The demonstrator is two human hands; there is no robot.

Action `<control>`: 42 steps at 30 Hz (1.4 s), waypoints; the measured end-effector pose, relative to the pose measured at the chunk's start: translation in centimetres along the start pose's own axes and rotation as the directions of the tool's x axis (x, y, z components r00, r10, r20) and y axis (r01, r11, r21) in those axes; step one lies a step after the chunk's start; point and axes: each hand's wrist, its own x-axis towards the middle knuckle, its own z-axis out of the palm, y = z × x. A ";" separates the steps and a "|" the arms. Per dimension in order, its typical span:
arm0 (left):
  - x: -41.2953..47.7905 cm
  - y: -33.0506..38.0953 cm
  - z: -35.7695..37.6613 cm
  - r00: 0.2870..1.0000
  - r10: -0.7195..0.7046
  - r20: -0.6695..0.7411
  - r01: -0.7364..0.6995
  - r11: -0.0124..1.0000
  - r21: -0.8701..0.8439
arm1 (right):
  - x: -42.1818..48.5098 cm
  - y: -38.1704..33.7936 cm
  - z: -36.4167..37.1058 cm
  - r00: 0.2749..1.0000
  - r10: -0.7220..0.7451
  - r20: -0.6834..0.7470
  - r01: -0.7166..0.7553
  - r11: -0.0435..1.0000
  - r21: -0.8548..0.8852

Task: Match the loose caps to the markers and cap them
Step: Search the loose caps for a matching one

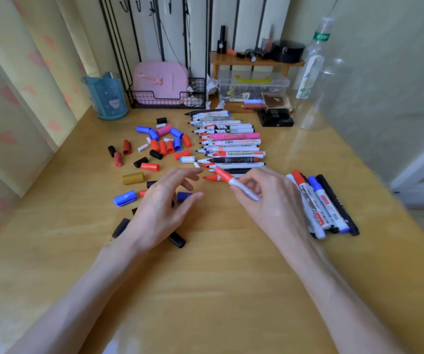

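The white marker with a red cap (236,184) is being held just above the bench (218,277), tilted, cap end pointing up and left. The right hand (269,200) is pinching its barrel between thumb and fingertips. The left hand (162,203) is hovering beside it with fingers spread and relaxed, gripping nothing, above several dark caps and a blue cap (184,195). Loose caps (165,145) in red, blue, black, white and pink are lying scattered on the left of the bench. A row of uncapped markers (231,143) is lying side by side at centre, tips pointing left. A pile of capped markers (318,203) is lying just right of the right hand. A blue cup (107,97) is standing at the far left.
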 end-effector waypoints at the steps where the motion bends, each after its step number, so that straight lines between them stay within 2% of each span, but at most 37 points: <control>1: 0.2 0.3 0.2 1.000 0.010 0.026 -0.011 1.000 0.018 | 0.3 0.7 -0.5 0.997 0.083 -0.003 -0.083 0.995 -0.054; 3: 0.4 0.8 0.7 0.997 0.029 0.066 -0.032 0.999 0.041 | 0.7 2.0 -1.5 0.976 0.216 0.019 -0.210 0.961 -0.180; 5: 0.7 1.2 1.3 0.995 0.046 0.087 -0.050 0.997 0.052 | 0.7 3.0 -2.1 0.958 0.283 0.036 -0.264 0.927 -0.267; 10: 1.3 1.4 2.3 0.993 0.058 0.103 -0.065 0.995 0.071 | 0.6 3.7 -2.1 0.945 0.317 0.084 -0.273 0.902 -0.336; 16: 1.2 0.9 1.9 0.995 0.046 0.094 -0.051 0.997 0.059 | 0.6 3.7 -2.1 0.964 0.251 0.089 -0.213 0.927 -0.308; 21: 1.0 0.0 0.7 0.998 0.012 0.060 -0.016 0.998 0.069 | 0.6 3.8 -1.2 0.985 0.170 0.035 -0.151 0.940 -0.307; 24: 0.7 -0.7 -0.4 1.000 -0.003 0.023 0.001 0.996 0.084 | 0.7 3.7 0.0 0.998 0.056 0.025 -0.047 0.957 -0.286; 30: -0.7 -2.9 -3.3 0.998 -0.066 -0.012 0.067 0.991 0.112 | 1.5 2.5 3.1 0.974 -0.160 0.161 0.199 0.944 -0.263; 34: -1.5 -4.1 -4.9 0.993 -0.103 -0.055 0.110 0.982 0.152 | 1.9 2.3 4.2 0.967 -0.172 0.187 0.219 0.939 -0.265; 39: -1.8 -5.3 -6.5 0.985 -0.127 -0.113 0.156 0.942 0.299 | 2.5 2.5 4.5 0.975 -0.159 0.156 0.201 0.931 -0.306; 42: -1.9 -5.7 -6.5 0.984 -0.154 -0.088 0.176 0.903 0.392 | 3.1 2.5 4.9 0.971 -0.169 0.170 0.217 0.923 -0.317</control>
